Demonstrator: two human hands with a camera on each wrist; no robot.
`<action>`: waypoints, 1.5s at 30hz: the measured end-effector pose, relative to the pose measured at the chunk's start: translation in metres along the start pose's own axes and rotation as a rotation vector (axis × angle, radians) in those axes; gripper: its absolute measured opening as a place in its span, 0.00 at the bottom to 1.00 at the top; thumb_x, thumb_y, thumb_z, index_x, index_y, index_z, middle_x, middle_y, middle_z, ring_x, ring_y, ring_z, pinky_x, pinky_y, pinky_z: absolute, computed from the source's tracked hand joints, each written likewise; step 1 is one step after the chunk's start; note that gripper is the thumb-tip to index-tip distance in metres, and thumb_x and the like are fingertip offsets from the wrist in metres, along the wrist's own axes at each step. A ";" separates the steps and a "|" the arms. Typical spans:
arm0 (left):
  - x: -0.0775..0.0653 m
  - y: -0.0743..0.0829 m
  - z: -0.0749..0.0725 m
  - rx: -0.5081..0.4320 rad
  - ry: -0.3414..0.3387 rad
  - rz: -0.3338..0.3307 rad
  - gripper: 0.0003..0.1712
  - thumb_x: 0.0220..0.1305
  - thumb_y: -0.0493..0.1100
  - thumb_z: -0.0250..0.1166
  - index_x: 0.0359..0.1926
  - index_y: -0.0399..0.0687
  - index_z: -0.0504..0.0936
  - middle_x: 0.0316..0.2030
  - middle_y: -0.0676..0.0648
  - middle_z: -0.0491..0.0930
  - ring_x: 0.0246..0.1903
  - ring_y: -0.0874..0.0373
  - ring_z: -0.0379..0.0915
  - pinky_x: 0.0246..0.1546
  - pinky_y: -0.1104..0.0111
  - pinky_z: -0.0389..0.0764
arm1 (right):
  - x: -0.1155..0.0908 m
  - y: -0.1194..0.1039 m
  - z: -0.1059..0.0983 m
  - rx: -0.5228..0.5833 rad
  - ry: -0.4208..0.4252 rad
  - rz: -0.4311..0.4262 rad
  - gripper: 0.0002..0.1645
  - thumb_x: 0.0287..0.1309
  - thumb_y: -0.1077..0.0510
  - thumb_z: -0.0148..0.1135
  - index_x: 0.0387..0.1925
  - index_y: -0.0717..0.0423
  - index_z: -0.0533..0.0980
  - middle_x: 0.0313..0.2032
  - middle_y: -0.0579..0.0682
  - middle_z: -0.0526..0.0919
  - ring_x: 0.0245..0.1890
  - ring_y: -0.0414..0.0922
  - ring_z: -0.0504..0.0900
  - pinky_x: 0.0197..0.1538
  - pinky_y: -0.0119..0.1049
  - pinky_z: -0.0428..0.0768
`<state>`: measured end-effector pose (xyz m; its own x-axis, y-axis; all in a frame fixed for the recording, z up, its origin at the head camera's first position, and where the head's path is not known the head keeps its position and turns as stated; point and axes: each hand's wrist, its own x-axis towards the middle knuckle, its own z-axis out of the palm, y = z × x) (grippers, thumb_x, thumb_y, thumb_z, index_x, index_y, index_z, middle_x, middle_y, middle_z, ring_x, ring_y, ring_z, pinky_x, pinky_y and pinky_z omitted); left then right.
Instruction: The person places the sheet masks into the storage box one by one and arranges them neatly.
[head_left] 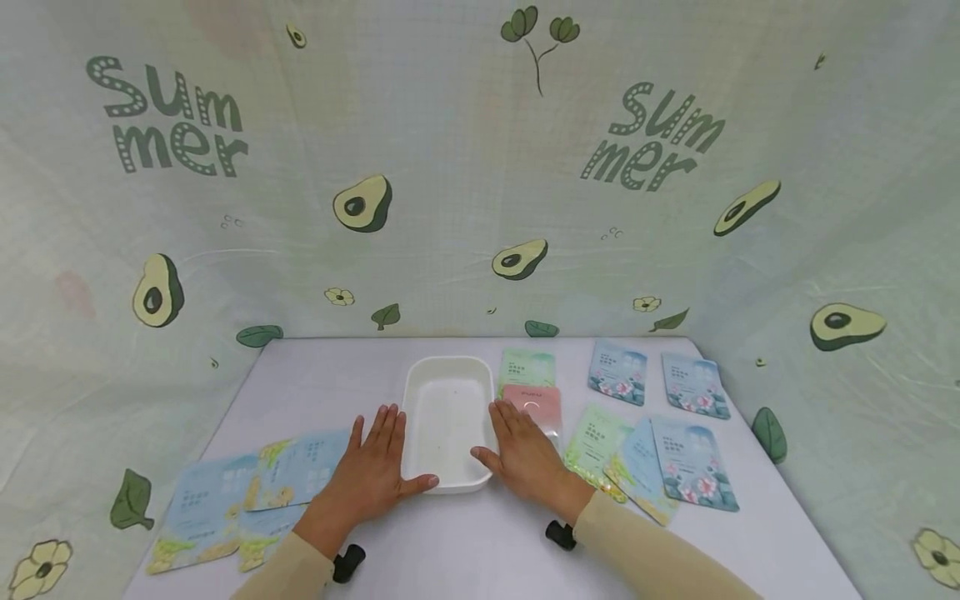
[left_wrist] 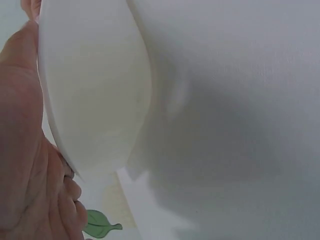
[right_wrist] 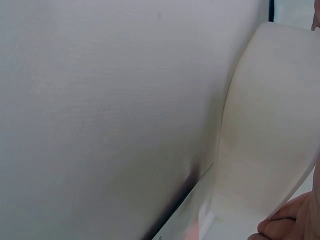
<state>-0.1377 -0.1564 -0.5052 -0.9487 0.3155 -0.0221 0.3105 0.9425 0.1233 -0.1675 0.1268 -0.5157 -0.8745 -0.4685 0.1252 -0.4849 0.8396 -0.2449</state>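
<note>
A shallow white plastic tray (head_left: 448, 421) with rounded corners lies in the middle of the table, nothing inside it. Along its left side rests my left hand (head_left: 371, 471), fingers straight and thumb spread over the near left corner. My right hand (head_left: 528, 454) lies against the right side, fingers extended and thumb out towards the near right corner. In the left wrist view, the left palm (left_wrist: 22, 145) is beside the tray's outer wall (left_wrist: 97, 95). The right wrist view shows right-hand fingers (right_wrist: 287, 220) at the rim, beside the wall (right_wrist: 270, 120).
Blue flat sachets (head_left: 202, 508) overlap at the left. Right of the tray lie a green sachet (head_left: 528, 367) and a pink one (head_left: 534, 404), partly behind my right hand. Further right are another green sachet (head_left: 596, 442) and several blue ones (head_left: 697, 467). A printed curtain (head_left: 450, 167) surrounds the table.
</note>
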 end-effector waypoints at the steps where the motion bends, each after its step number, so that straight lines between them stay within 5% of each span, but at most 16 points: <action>1: 0.000 -0.001 -0.001 0.009 -0.002 0.003 0.70 0.64 0.84 0.53 0.82 0.30 0.52 0.82 0.31 0.49 0.83 0.35 0.41 0.80 0.35 0.43 | 0.000 0.000 0.000 0.007 -0.001 -0.002 0.51 0.78 0.32 0.51 0.80 0.67 0.57 0.79 0.66 0.62 0.80 0.60 0.62 0.80 0.57 0.63; 9: 0.002 -0.005 0.003 -0.031 -0.028 -0.003 0.74 0.61 0.85 0.55 0.82 0.29 0.48 0.83 0.30 0.46 0.83 0.35 0.39 0.80 0.36 0.44 | 0.004 0.007 -0.003 0.000 0.013 -0.028 0.53 0.75 0.28 0.52 0.78 0.67 0.61 0.77 0.65 0.66 0.78 0.60 0.66 0.77 0.56 0.68; 16: 0.002 -0.003 0.001 -0.075 -0.032 -0.003 0.76 0.59 0.87 0.54 0.82 0.30 0.48 0.83 0.31 0.46 0.84 0.36 0.38 0.81 0.38 0.46 | 0.019 0.070 -0.028 -0.052 0.037 -0.009 0.57 0.68 0.31 0.65 0.79 0.66 0.60 0.73 0.66 0.70 0.72 0.65 0.70 0.72 0.60 0.74; 24: 0.000 -0.004 0.002 -0.122 -0.040 -0.014 0.77 0.58 0.87 0.57 0.82 0.29 0.47 0.83 0.31 0.45 0.84 0.36 0.37 0.81 0.38 0.45 | 0.039 0.127 -0.037 -0.206 -0.104 0.000 0.71 0.49 0.22 0.74 0.80 0.60 0.59 0.66 0.64 0.73 0.64 0.63 0.72 0.63 0.61 0.79; 28: 0.001 -0.004 0.005 -0.130 -0.041 -0.018 0.76 0.58 0.86 0.58 0.83 0.30 0.46 0.83 0.32 0.44 0.84 0.37 0.36 0.82 0.39 0.44 | 0.044 0.133 -0.035 -0.202 -0.187 -0.009 0.77 0.41 0.17 0.75 0.80 0.59 0.60 0.66 0.63 0.71 0.63 0.62 0.71 0.63 0.61 0.77; 33: 0.004 -0.002 0.006 -0.144 -0.052 -0.025 0.77 0.58 0.87 0.57 0.83 0.31 0.45 0.84 0.33 0.42 0.84 0.38 0.34 0.82 0.40 0.43 | 0.047 0.132 -0.033 -0.152 -0.266 0.023 0.72 0.37 0.19 0.79 0.75 0.58 0.68 0.66 0.64 0.69 0.61 0.61 0.69 0.63 0.61 0.75; 45: 0.002 -0.001 0.003 -0.155 -0.060 -0.041 0.76 0.59 0.85 0.59 0.83 0.32 0.44 0.84 0.33 0.42 0.84 0.38 0.34 0.82 0.41 0.44 | 0.041 0.120 -0.030 -0.201 -0.064 -0.037 0.65 0.30 0.26 0.87 0.63 0.59 0.70 0.65 0.64 0.70 0.59 0.62 0.71 0.58 0.59 0.77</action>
<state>-0.1395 -0.1560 -0.5084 -0.9535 0.2879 -0.0890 0.2547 0.9278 0.2727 -0.2619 0.2167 -0.5106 -0.8566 -0.5114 0.0681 -0.5147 0.8562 -0.0441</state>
